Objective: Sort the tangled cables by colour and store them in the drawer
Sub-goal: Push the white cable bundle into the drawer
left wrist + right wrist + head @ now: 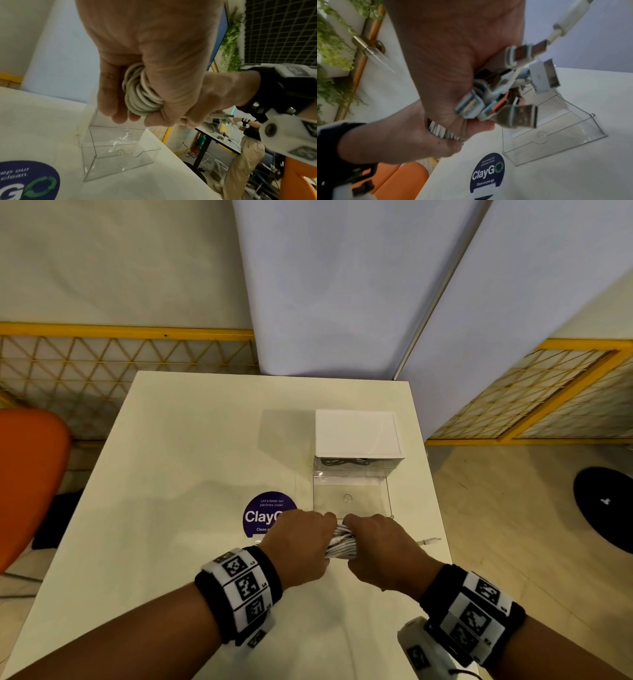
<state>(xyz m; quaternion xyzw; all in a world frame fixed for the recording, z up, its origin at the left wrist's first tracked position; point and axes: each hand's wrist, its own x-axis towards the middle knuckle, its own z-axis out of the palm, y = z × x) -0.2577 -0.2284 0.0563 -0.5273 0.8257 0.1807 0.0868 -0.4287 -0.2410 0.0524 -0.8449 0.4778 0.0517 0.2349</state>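
Note:
A bundle of white cables is held between both my hands just above the table, in front of the pulled-out clear drawer. My left hand grips the looped end; the coils show inside its curled fingers. My right hand grips the other end, and several USB plugs stick out of its fist. The clear drawer holds nothing. It belongs to a small white drawer box. Black cables lie in the box's upper drawer.
A white plug end lies on the table right of my right hand. A purple round sticker sits left of the drawer. An orange chair stands at the left and a black round base on the floor at the right.

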